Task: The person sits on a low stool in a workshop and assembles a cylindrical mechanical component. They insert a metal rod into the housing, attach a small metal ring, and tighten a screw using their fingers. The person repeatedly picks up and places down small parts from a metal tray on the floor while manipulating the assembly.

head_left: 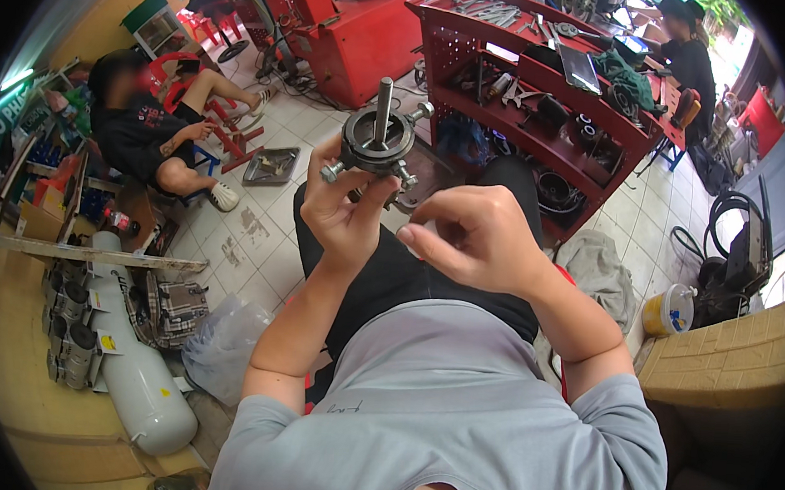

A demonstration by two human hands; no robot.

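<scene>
In front of me my left hand (345, 214) holds up a round dark metal fixture (385, 160). An upright steel rod (383, 112) rises from the middle of its ring, and several bolts stick out around the side. The thumb and fingers grip it from below. Just to the right and slightly lower is my right hand (488, 238), apart from the fixture. Its fingers are curled in, with the thumb close to the index finger. Whatever they may hold is hidden.
A red tool cart (522, 81) with wrenches stands ahead. A metal tray (271, 166) lies on the tiles beside a seated person (146, 123). Grey cylinder (142, 382) and plastic bag (233, 339) are at left; a yellow-white bucket (668, 310) and cardboard box (721, 364) at right.
</scene>
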